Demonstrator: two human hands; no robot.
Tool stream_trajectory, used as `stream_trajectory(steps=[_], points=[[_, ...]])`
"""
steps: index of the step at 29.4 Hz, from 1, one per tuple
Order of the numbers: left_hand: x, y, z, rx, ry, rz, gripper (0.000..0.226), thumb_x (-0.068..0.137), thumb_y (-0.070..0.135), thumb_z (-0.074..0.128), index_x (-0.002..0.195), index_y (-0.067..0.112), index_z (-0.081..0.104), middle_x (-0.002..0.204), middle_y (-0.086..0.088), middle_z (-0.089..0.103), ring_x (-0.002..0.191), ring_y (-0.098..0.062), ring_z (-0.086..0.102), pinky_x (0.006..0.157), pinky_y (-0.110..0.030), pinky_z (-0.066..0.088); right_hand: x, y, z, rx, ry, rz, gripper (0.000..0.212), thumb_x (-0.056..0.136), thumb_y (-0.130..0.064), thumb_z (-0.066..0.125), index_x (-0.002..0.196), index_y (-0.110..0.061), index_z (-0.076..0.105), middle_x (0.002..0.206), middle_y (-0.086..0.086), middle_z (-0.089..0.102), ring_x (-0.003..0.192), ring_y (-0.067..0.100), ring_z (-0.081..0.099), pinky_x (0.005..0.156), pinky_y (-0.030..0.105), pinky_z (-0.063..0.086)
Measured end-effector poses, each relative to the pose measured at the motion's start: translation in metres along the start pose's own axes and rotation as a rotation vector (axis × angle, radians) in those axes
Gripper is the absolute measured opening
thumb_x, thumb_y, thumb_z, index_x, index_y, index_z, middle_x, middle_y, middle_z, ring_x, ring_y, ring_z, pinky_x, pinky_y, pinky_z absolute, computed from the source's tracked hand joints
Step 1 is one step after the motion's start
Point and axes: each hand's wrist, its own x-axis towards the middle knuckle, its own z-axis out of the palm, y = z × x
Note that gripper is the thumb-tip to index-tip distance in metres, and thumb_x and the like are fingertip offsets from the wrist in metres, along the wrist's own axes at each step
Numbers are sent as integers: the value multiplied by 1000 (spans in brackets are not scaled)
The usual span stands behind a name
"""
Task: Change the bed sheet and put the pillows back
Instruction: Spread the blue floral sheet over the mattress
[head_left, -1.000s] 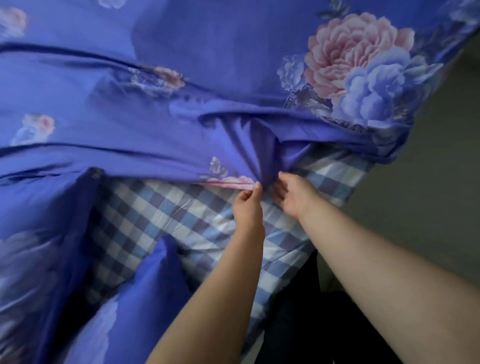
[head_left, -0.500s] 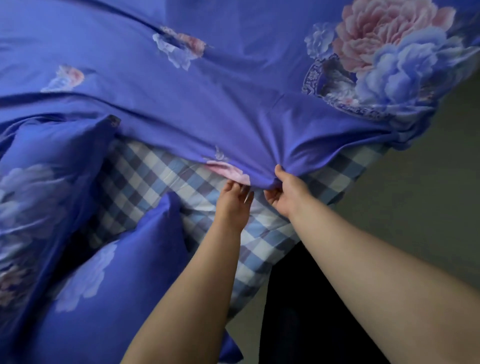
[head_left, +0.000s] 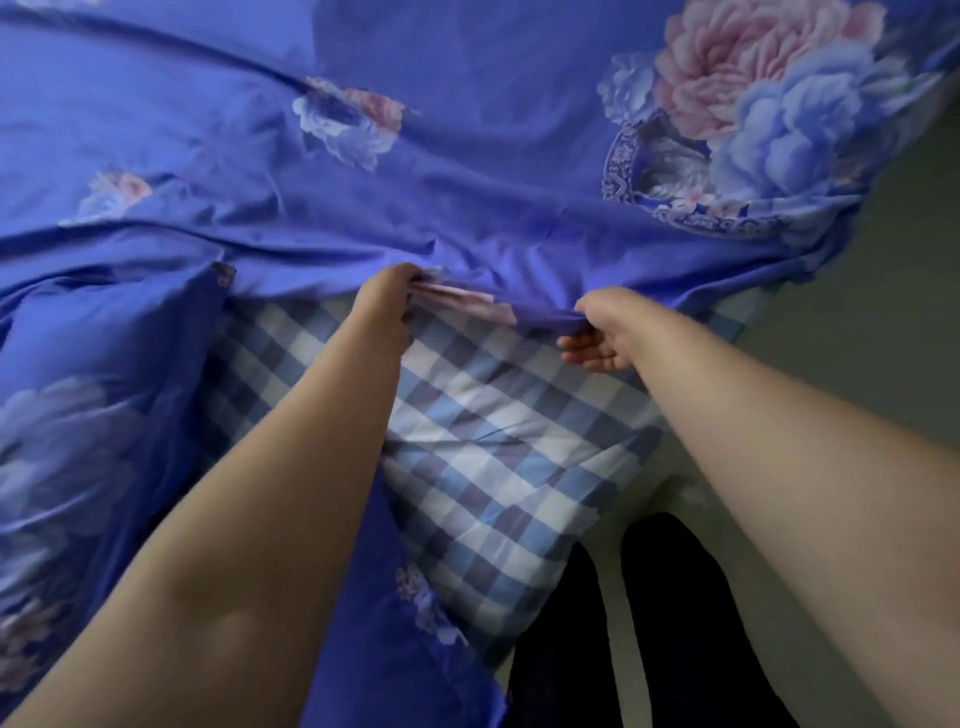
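A blue flowered sheet (head_left: 467, 171) covers the upper half of the frame, its near edge lying across the middle over a blue-and-white checked cover (head_left: 498, 441). The left hand (head_left: 387, 304) grips that edge with curled fingers at centre, and the right hand (head_left: 605, 332) pinches it just to the right. Dark trouser legs (head_left: 623, 623) stand on the floor (head_left: 883, 322) at lower right.

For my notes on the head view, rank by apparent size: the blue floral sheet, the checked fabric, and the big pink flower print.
1. blue floral sheet
2. checked fabric
3. big pink flower print
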Motion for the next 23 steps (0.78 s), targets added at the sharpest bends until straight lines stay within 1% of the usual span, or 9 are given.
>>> stream_trajectory(steps=[3,5,7,9,11,13,17,20,23], points=[[7,55,1,-226,-60,358,17,97,20,49,85,10,56,67,-4,57,59,-18,50,55,-27,42,7,-42,-4,276,238,-489,28,97,-28,46,117,-9,53,98,7,68,78,18,70,70,25,54],[9,87,9,-309,-167,598,19,98,12,43,116,10,50,103,-13,61,80,-21,59,64,-28,50,2,-62,0,227,515,-939,54,88,-25,64,132,-3,41,127,8,51,117,18,53,101,25,41],[12,99,24,-241,-236,666,41,97,5,42,137,11,38,135,-13,51,114,-30,56,89,-41,51,9,-66,12,100,533,-1080,69,83,-17,71,138,3,33,137,15,40,130,20,41,110,27,32],[18,87,31,-234,-210,566,48,94,1,46,141,10,36,140,-12,47,125,-30,50,98,-42,45,23,-60,30,68,455,-904,46,86,-16,67,126,-2,49,126,16,54,114,21,53,103,31,42],[26,57,31,-215,-146,387,41,94,10,51,134,12,44,134,-9,53,111,-21,55,85,-36,45,31,-53,45,191,309,-545,18,92,-21,60,104,-8,61,93,9,64,81,18,60,81,34,52],[39,25,29,-152,-133,221,35,94,16,53,129,15,51,125,-8,57,98,-14,52,79,-32,43,43,-49,57,425,158,-292,16,96,-24,54,102,-10,59,79,3,59,63,14,56,60,28,50],[67,-10,21,-214,-147,34,26,93,20,58,118,16,58,108,1,60,102,-14,56,84,-31,44,72,-70,66,661,96,-244,18,98,-27,50,97,-9,54,80,4,55,61,14,52,57,25,40],[77,-13,20,-315,-168,-10,11,92,17,58,104,18,59,98,1,64,98,-15,58,83,-30,44,88,-99,64,800,97,-291,24,97,-27,53,117,-16,50,84,2,53,61,14,53,54,24,42],[86,-9,25,-392,-179,-41,22,95,20,54,116,15,57,94,4,65,94,-13,60,85,-31,44,106,-122,56,1014,200,-300,31,93,-22,59,123,-22,50,102,7,62,65,17,60,50,21,48]])
